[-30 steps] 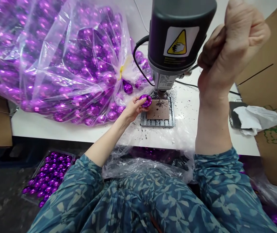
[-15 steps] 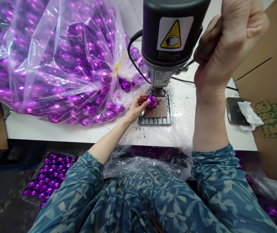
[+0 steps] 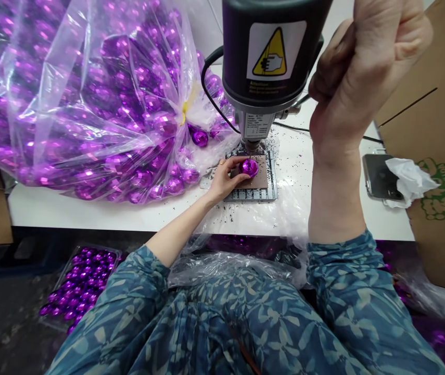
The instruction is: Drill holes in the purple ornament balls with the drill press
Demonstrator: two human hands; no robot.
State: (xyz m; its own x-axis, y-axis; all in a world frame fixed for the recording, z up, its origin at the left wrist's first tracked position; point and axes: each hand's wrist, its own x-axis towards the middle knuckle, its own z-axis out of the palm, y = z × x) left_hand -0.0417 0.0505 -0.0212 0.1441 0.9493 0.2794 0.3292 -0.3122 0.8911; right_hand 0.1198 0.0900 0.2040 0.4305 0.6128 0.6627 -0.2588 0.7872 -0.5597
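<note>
My left hand (image 3: 225, 180) pinches a shiny purple faceted ball (image 3: 249, 167) and holds it on the brown pad of the drill press base (image 3: 263, 194), right under the drill bit. The grey drill press head (image 3: 271, 52) with a yellow warning sticker hangs above it. Raised close to the camera, my right hand (image 3: 363, 67) is a closed fist around the press lever, whose thin rod pokes out beside the machine.
A big clear bag of purple balls (image 3: 89, 94) lies on the white table (image 3: 89, 211) at the left. A phone (image 3: 378, 177) with crumpled tissue (image 3: 409, 179) lies right, beside a cardboard box (image 3: 436, 130). A tray of purple balls (image 3: 79, 284) sits on the floor. Plastic sheet covers my lap.
My left hand has moved the purple ball right, from beside the base onto the pad under the bit. The right fist stayed on the lever.
</note>
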